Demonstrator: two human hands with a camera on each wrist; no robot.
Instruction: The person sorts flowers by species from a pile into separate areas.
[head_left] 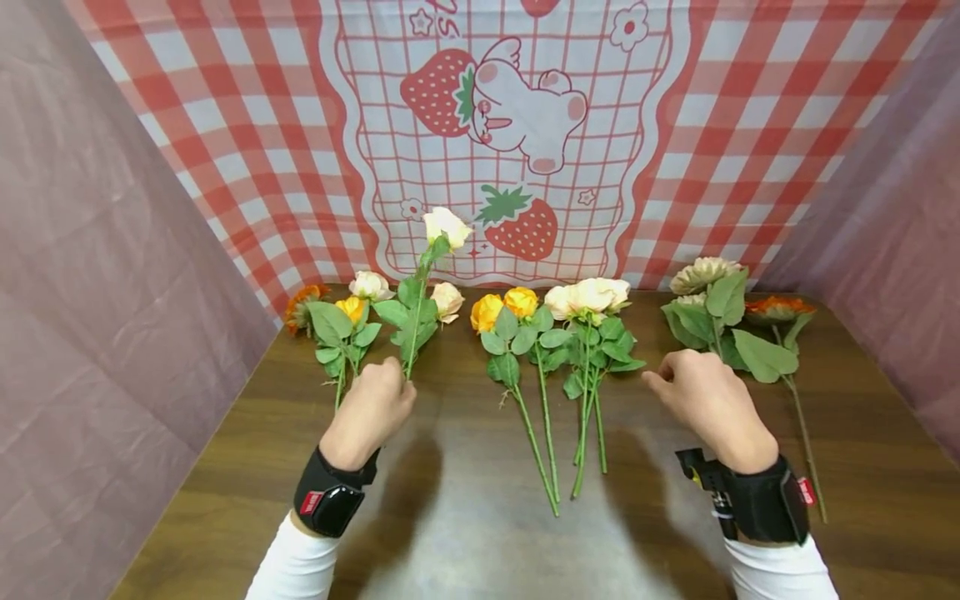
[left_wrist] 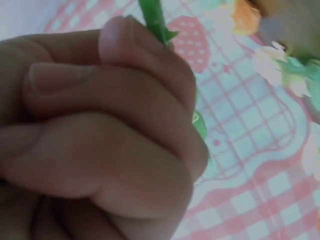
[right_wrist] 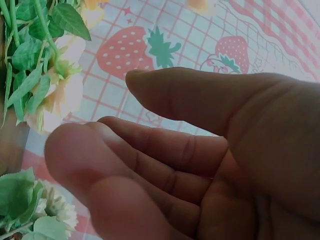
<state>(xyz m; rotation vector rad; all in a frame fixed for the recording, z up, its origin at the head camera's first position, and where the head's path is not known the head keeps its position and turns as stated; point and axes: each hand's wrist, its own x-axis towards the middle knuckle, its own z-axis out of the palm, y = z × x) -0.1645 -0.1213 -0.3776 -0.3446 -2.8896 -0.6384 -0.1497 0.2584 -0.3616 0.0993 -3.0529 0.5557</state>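
Observation:
In the head view my left hand (head_left: 372,408) grips the stem of a white rose (head_left: 446,228), whose bloom stands raised above the other flowers. From the left wrist view, curled fingers wrap around the green stem (left_wrist: 154,20), part of it hidden behind them. Below the raised bloom lie a pale pink rose (head_left: 447,301), another white rose (head_left: 371,285) and a yellow rose (head_left: 351,309). My right hand (head_left: 712,404) hovers near the cream, many-petalled flowers (head_left: 703,273). Its fingers are loosely bent, with a gap between thumb and fingers and nothing held.
Two yellow-orange roses (head_left: 487,313) and a bunch of cream roses (head_left: 588,297) lie mid-table, stems toward me. An orange flower (head_left: 780,309) lies far right, another orange flower (head_left: 303,307) far left. A checked strawberry cloth (head_left: 517,225) hangs behind the wooden table (head_left: 495,550).

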